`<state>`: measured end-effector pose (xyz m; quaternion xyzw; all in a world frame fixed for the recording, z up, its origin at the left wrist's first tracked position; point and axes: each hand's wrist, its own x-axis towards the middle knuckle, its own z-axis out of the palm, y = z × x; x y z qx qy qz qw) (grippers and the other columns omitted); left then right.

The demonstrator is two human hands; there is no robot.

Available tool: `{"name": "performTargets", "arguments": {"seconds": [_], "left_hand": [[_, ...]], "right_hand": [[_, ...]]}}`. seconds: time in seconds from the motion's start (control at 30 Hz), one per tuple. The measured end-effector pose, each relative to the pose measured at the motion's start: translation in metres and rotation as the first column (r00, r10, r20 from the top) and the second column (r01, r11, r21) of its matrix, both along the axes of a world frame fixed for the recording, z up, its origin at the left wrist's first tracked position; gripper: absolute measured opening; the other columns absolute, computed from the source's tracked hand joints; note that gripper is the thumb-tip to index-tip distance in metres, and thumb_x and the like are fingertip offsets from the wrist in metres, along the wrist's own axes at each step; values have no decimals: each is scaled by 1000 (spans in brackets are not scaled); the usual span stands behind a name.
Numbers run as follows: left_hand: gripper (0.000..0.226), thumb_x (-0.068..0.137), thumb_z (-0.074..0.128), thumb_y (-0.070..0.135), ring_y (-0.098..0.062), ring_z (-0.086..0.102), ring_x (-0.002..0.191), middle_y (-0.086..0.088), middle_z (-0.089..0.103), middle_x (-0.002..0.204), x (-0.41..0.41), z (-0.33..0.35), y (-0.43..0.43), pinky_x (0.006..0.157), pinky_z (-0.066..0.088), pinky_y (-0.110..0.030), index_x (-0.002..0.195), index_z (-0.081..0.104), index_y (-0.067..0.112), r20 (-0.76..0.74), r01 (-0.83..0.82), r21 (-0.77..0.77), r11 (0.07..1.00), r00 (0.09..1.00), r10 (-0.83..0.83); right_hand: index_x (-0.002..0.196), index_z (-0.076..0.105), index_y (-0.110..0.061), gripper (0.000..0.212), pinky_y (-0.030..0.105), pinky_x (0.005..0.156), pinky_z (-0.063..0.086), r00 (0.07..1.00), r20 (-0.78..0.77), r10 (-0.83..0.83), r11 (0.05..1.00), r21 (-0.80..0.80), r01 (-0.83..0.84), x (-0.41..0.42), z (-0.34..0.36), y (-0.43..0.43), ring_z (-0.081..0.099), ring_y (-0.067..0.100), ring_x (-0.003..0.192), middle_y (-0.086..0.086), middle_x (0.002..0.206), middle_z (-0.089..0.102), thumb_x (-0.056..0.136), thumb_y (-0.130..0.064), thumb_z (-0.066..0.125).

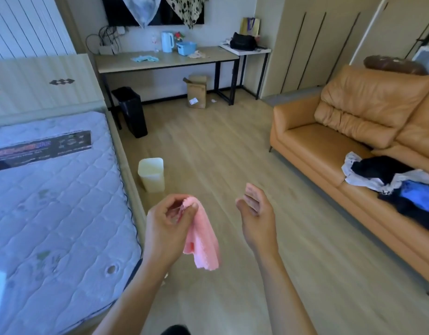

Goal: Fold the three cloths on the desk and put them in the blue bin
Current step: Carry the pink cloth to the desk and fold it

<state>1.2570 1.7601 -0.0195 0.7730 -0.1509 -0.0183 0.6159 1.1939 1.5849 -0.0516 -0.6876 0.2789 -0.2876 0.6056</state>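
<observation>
A pink cloth (203,240) hangs from my left hand (167,221), pinched at its top corner between thumb and fingers, well above the floor. My right hand (255,213) is beside it, a little apart, fingers spread and holding nothing. Far across the room stands the desk (160,65). On it lie a light blue cloth (144,58) at the middle and a pale cream cloth (196,54) further right. The blue bin (186,48) stands on the desk just behind the cream cloth, next to a pale blue kettle (167,41).
A mattress (51,201) fills the left side. An orange sofa (353,141) with a pile of clothes (397,182) is on the right. On the wooden floor stand a cream waste bin (152,175), a black bin (131,111) and a cardboard box (197,94) under the desk.
</observation>
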Motion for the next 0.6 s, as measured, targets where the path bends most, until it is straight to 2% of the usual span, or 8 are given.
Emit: {"name": "performTargets", "arguments": {"seconds": [0.13,0.3,0.43,0.6], "left_hand": [[15,87,70,10,-2,70,79,15,74,82,68,1,-55,71,53,-18,88,73,25,-9,-28,-34,999,1000,28],[18,86,69,8,4,69,74,20,73,77,173,-6,-124,64,47,-6,85,72,25,6,-39,-78,996,999,40],[24,86,68,6,-2,72,77,15,75,78,258,-5,-168,68,53,-14,83,71,29,-1,-34,-110,993,999,35],[18,89,67,10,-2,73,81,13,76,81,375,3,-223,75,59,-26,86,72,27,-12,-21,-71,997,1000,21]], "right_hand": [[135,56,-22,43,32,108,47,1000,-10,19,1000,-21,-20,68,1,-50,60,6,120,-6,136,61,94,-14,66],[135,57,-24,42,34,108,47,998,-46,32,997,-64,-34,179,-7,-121,60,4,121,-9,136,61,94,-16,65],[137,56,-22,45,35,109,46,997,-68,44,994,-99,-51,265,-4,-168,60,5,122,-9,136,61,94,-16,65],[137,56,-23,45,34,109,46,998,-58,22,996,-84,-26,381,7,-228,60,4,121,-7,135,61,94,-14,65]]}}
